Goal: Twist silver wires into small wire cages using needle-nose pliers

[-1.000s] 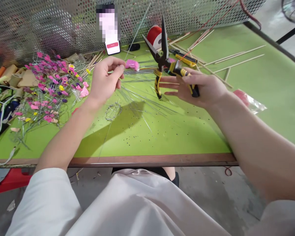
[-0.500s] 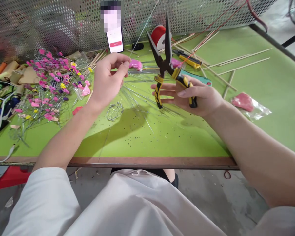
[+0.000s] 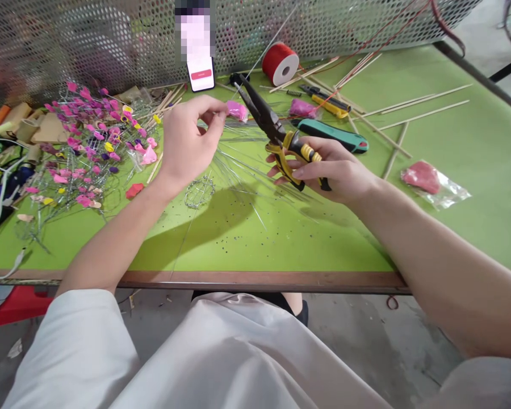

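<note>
My left hand [image 3: 193, 139] is raised over the green table, thumb and forefinger pinched on a thin wire [image 3: 272, 41] that slants up to the right. My right hand [image 3: 334, 170] grips the black-and-yellow handles of long-nose pliers [image 3: 264, 116]. The pliers' jaws look nearly closed and point up-left, with their tips close to the wire; whether they touch it I cannot tell. Below my left hand a small ring of twisted wire [image 3: 200, 192] lies on the table, beside loose straight wires [image 3: 242, 170].
Pink, purple and yellow buds on wires [image 3: 89, 142] fill the left side. A phone [image 3: 201, 71] leans against the mesh. Behind the pliers are a red spool [image 3: 280, 63], a teal-handled tool [image 3: 332, 135] and a yellow cutter [image 3: 330, 103]. Wooden sticks [image 3: 426, 99] lie right.
The pliers' jaws have swung from wide open and upright to nearly closed, tilted left towards the wire. The wire leans further right. My left hand has barely moved.
</note>
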Demonstrator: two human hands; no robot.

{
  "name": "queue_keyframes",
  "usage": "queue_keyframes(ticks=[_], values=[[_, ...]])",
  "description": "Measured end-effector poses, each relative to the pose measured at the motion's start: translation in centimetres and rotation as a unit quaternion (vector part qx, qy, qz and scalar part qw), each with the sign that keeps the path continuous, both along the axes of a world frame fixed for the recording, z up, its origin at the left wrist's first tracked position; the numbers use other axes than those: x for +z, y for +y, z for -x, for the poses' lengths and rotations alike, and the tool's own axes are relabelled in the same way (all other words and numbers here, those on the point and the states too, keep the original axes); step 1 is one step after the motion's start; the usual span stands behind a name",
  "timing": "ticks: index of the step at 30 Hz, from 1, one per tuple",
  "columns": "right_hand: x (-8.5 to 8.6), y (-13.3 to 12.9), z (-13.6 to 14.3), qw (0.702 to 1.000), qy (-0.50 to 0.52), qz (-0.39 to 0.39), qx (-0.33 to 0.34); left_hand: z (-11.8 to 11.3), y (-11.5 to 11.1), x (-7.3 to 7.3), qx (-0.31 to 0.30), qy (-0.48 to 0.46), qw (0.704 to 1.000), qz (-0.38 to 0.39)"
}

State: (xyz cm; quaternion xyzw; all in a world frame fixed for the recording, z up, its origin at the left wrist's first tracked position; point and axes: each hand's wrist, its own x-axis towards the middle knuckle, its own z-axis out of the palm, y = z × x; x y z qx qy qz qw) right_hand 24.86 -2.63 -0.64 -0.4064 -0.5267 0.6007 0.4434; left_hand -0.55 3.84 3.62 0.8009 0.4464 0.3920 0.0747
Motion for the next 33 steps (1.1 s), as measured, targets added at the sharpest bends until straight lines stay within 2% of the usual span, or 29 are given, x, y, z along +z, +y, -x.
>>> queue_keyframes(ticks=[4,8,15,23,33], values=[[0.0,0.0,0.1,1.000,-0.016,-0.005,-0.013,0.1,-0.3,-0.1,0.001,0.044,0.999,-0.024],[-0.1,0.0,0.2,0.999,-0.033,-0.013,-0.009,0.1,-1.1,0.3,0.003,0.069,0.997,-0.025],[-0.1,-0.2,0.4,0.999,-0.037,-0.009,-0.002,-0.3,-2.1,1.2,0.001,0.042,0.999,0.003],[-0.3,-0.2,0.4,0.999,-0.033,0.004,0.003,-0.5,-2.5,1.5,0.007,0.033,0.999,0.009],[-0.5,-0.3,0.5,0.998,-0.061,-0.017,0.010,-0.7,-2.8,1.5,0.014,0.041,0.999,0.010]])
